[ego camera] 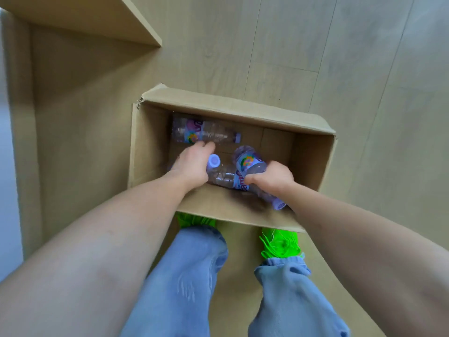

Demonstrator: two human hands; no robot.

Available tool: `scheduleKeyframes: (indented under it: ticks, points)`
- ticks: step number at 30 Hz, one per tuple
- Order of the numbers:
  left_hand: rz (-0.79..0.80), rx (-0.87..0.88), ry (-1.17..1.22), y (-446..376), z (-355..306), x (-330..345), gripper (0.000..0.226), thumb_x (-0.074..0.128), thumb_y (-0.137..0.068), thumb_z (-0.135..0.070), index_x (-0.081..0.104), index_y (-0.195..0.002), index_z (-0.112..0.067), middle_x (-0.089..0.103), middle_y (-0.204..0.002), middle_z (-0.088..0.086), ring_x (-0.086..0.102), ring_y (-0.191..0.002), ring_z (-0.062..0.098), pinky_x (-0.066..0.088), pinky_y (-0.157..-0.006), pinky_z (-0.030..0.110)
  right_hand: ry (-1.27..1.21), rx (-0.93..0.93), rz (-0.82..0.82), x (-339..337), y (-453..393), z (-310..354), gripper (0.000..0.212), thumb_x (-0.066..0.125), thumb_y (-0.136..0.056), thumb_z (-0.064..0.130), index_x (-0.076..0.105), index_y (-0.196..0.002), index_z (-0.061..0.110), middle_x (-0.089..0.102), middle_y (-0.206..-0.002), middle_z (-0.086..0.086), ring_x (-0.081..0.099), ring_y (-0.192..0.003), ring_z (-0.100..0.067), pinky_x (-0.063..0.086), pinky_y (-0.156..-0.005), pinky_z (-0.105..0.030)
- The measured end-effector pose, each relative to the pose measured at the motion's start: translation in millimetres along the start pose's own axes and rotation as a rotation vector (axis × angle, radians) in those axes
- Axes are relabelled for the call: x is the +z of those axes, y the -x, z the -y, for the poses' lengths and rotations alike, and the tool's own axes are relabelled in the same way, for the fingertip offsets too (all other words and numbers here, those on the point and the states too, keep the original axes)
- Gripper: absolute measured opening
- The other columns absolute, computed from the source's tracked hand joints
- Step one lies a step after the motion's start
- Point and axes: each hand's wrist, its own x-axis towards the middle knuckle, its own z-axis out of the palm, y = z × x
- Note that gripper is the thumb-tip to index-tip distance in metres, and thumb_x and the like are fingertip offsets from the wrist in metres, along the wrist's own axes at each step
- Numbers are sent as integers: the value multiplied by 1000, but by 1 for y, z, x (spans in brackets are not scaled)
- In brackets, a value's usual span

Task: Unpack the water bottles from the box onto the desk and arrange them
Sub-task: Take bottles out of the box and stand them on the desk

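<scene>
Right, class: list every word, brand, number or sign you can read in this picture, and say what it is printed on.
Bottle in the right hand: purple letters on its label, cut off by the fingers and too blurred to read.
Bottle at the back of the box: purple lettering on its label, too blurred to read.
Bottle under the left hand: no text visible.
Box: no print visible.

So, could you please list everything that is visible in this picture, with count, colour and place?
open brown cardboard box: one, on the floor in front of the feet.
clear plastic water bottles with lilac caps: three, all inside the box; one lies along the far side, one lies under the left hand, one is gripped by the right hand.
light wooden floor: pale tan planks, all around the box.
light wooden desk: one, upper left.
bright green shoes: two, near side of the box.
blue jeans: both legs, bottom centre.
left hand: in the box, on a bottle.
right hand: gripping a bottle.
</scene>
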Motion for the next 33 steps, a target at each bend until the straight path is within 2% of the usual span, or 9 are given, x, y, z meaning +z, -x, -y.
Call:
scheduleKeyframes:
  ticks: [5,10,13,17,20,24,28,30,33]
  points:
    - [-104,-96,186,63,-19,-52,48,72,-58,-12,37,-85,-29,43,-90,-6,52,-75,27,39,-62,32,-84,53,47,-31,80,0,52,77,-53,54,65,-88,17,68,-74,2,67,-71,-20,50,-58,-26]
    - [-196,-172,320,134,-64,-129,53,78,-51,-16,42,-88,-27,44,-89,-6,53,-75,24,45,-60,34,-84,-17,48,-91,173,27,51,78,-54,57,65,-83,17,68,-74,1,67,-69,-18,54,-61,-29]
    - [-277,-206,402,181,-95,-186,55,81,-50,-17,44,-90,-26,48,-92,-5,52,-77,22,37,-58,30,-157,-73,41,-137,235,51,55,78,-49,59,65,-82,17,69,-74,0,69,-67,-19,56,-59,-29]
    - [-417,-178,444,250,-135,-270,55,81,-50,-16,46,-90,-26,51,-93,-4,51,-80,22,38,-58,28,-186,-169,17,-204,322,82,58,77,-48,59,68,-85,15,74,-72,-3,72,-69,-21,58,-66,-31]
    - [-541,-161,460,304,-160,-332,52,79,-49,-18,46,-88,-26,52,-90,-5,52,-77,20,34,-51,25,-200,-256,-39,-251,387,105,58,76,-49,58,67,-86,15,74,-72,-2,71,-66,-19,56,-60,-28]
    - [-706,-130,469,379,-182,-404,51,79,-49,-20,46,-87,-25,53,-89,-4,52,-76,20,36,-57,26,-196,-392,-64,-297,471,135,54,77,-55,55,69,-88,13,75,-68,-2,70,-60,-17,57,-62,-28]
    - [-868,-118,483,449,-195,-459,49,79,-48,-18,48,-85,-23,52,-81,-6,49,-70,19,34,-53,25,-217,-536,-61,-318,542,159,59,77,-53,54,69,-92,11,76,-69,-5,66,-50,-15,48,-51,-22]
    - [-949,-134,497,487,-196,-478,50,80,-47,-17,47,-84,-24,51,-78,-9,47,-67,15,33,-50,23,-243,-601,-77,-322,576,168,61,79,-51,53,67,-92,10,74,-75,-7,65,-54,-19,48,-50,-23]
    - [-1036,-169,517,544,-190,-496,55,81,-43,-19,44,-83,-23,50,-78,-7,43,-63,12,32,-49,23,-207,-681,-79,-321,629,182,63,81,-51,53,65,-92,7,68,-64,-5,64,-54,-20,50,-53,-25]
